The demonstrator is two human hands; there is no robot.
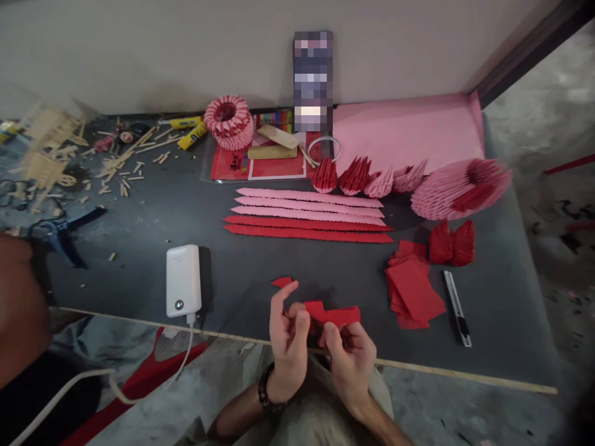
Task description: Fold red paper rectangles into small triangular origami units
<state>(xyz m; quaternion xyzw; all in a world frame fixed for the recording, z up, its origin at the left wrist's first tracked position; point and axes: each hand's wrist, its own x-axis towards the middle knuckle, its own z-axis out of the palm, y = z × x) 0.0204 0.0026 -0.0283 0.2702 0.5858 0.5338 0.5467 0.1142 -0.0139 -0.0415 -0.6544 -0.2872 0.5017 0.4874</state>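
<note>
Between both hands, above the table's front edge, is a partly folded red paper piece [341, 316]. My left hand [289, 337] pinches its left end between thumb and fingers, with the index finger raised. At the other end my right hand [349, 350] grips the lower edge, its thumb on top. Just beyond the left fingertips lies a small folded red paper triangle [281, 282]. Red paper slips [413, 288] sit in a loose stack to the right. Farther back, pink paper strips [309, 203] and red paper strips [309, 233] lie in parallel rows.
A utility knife [457, 308] lies right of the slips, near folded red bundles [452, 243]. Pink 3D origami [460, 189] and a ringed origami piece [229, 121] stand behind. Left are a white power bank [183, 280] with a cable, a blue clamp [65, 235], wood sticks and another person's arm [21, 291].
</note>
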